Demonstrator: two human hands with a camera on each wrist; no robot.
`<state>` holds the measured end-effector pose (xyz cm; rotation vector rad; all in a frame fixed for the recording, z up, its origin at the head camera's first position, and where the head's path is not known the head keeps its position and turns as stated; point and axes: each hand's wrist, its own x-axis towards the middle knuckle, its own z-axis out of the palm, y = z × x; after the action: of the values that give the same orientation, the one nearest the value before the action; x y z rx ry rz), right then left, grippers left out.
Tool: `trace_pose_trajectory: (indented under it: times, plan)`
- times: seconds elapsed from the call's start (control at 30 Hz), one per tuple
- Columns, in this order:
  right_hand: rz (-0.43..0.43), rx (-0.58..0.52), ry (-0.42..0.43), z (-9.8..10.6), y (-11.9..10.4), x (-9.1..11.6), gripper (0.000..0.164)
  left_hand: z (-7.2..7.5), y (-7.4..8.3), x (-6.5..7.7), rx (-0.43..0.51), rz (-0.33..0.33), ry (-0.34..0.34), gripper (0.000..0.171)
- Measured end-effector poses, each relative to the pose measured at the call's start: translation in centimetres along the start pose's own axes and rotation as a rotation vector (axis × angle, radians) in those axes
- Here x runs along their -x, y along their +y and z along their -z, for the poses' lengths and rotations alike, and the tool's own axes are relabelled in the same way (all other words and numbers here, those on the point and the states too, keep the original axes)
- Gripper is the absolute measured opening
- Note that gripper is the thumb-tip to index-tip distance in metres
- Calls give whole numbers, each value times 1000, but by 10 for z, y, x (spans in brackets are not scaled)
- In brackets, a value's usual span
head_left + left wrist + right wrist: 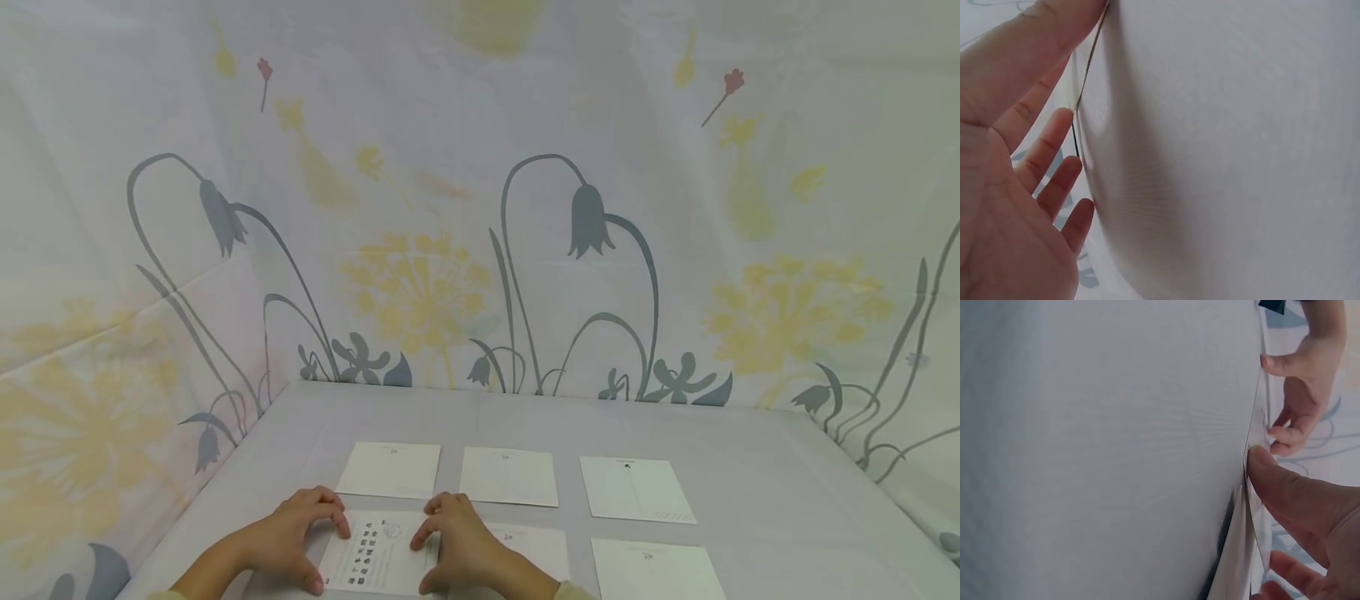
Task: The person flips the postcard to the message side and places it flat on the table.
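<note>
A white postcard (371,554) printed with rows of dark characters and a small round drawing lies between both hands at the table's near left. My left hand (281,537) holds its left side, thumb by the near corner and a bent forefinger on its face. My right hand (468,546) grips the right side, thumb at the near edge and fingers farther up. In the right wrist view the right thumb (1263,469) touches the card's near edge, which looks slightly raised. In the left wrist view, the other left fingers (1054,150) spread loosely beside the card.
Behind lie three pale cards, at left (390,471), middle (510,477) and right (637,490). Another card (536,550) is partly hidden by the right hand, and one more (660,575) lies at the near right. A flower-patterned cloth (465,208) stands behind the grey-white table (765,483).
</note>
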<state>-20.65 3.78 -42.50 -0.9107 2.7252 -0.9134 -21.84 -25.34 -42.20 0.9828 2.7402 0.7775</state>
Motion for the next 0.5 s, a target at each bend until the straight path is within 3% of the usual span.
trace_pose_trajectory:
  times: [0.1, 0.3, 0.5]
  plan:
    - [6, -7, 36, 0, 0, -1, 38, 0, 1, 0, 41, 5, 17, 49]
    - [-22, -70, 95, 3, -1, -3, 34, -1, 2, -1, 241, -61, 43, 52]
    - [-65, -284, 154, 4, 0, -3, 31, -1, 6, -1, 399, 4, 25, 60]
